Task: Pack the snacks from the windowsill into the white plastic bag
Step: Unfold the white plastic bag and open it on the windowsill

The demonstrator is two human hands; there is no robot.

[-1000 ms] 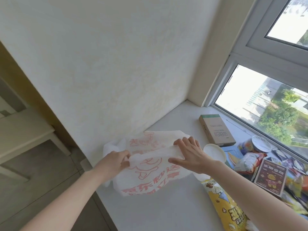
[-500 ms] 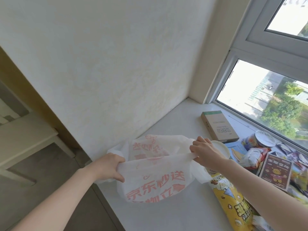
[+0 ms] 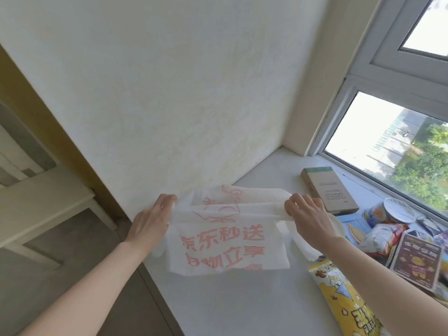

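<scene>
A white plastic bag (image 3: 225, 248) with red printed characters hangs stretched above the windowsill (image 3: 230, 306). My left hand (image 3: 152, 221) grips its left top edge and my right hand (image 3: 308, 219) grips its right top edge, pulling the mouth wide. Snacks lie to the right: a brown cardboard box (image 3: 327, 190), a yellow popcorn bag (image 3: 344, 301), a dark red box (image 3: 414, 260), a foil-lidded cup (image 3: 392, 209), a white-and-orange packet (image 3: 383, 236) and a blue pack (image 3: 356, 226).
A white textured wall (image 3: 181, 105) runs along the left of the sill. The window (image 3: 392, 146) closes off the far right side. A white lid (image 3: 338, 224) peeks out behind my right wrist. A floor and pale furniture (image 3: 36, 202) lie below left.
Both hands have lifted the bag off the sill and pulled apart, so it now hangs taut with its printed face toward me. The view has tilted down and right.
</scene>
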